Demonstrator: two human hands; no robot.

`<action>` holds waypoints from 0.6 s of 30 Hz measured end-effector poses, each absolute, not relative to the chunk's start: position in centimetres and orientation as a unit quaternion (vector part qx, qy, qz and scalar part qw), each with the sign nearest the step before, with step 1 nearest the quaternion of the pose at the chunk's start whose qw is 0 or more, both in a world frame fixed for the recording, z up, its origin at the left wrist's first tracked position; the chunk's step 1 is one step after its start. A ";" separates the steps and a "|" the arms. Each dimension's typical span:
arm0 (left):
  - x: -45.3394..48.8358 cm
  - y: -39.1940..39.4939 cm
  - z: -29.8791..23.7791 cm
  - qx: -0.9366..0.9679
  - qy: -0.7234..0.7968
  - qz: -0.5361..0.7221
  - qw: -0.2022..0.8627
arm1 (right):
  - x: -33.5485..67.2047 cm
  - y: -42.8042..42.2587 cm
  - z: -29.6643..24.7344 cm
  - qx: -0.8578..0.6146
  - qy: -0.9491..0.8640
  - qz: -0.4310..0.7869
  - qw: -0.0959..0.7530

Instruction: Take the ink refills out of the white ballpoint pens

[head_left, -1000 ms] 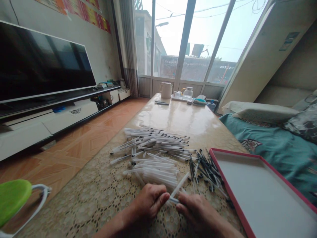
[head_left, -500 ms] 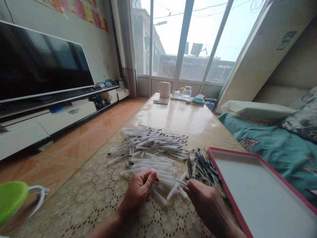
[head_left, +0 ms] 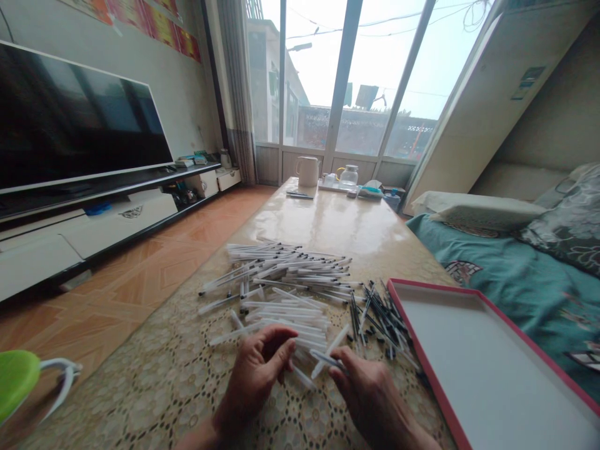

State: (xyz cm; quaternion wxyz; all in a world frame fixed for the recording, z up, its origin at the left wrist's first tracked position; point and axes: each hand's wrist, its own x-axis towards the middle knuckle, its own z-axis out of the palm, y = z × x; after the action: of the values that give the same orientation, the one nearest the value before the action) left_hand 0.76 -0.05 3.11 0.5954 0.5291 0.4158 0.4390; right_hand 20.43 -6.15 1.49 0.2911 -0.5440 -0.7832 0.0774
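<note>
My left hand [head_left: 257,372] is closed with thumb and forefinger together; what they hold, if anything, is hidden. A white pen barrel [head_left: 304,377] lies on the table just beside its fingertips. My right hand [head_left: 370,390] pinches a slim pen [head_left: 328,359] with a greyish core, its tip pointing left toward my left hand. Another whitish barrel [head_left: 334,347] lies slanted behind that pen. Beyond my hands, several white barrels [head_left: 288,315] are stacked side by side. Farther back spreads a pile of pens with dark ends [head_left: 300,265].
Black pen parts [head_left: 379,315] are heaped to the right, against a shallow tray with a pink rim [head_left: 434,369]. A pitcher [head_left: 307,172] and a glass teapot [head_left: 348,177] stand at the table's far end. A green stool [head_left: 17,381] is at the left.
My right hand has turned and now shows the pen more clearly between thumb and finger. A barrel now lies slanted at the left of the stack. The view has shifted slightly.
</note>
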 end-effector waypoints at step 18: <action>0.9 0.5 1.6 0.364 0.348 0.427 0.751 | 21.0 -6.3 1.7 -0.558 -0.660 0.297 0.407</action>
State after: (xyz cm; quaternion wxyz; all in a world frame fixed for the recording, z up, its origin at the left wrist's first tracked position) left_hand 0.85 0.52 1.56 0.7515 0.3641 0.3476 0.4266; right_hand 21.02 -6.26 1.68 0.4067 -0.5576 -0.6598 0.2972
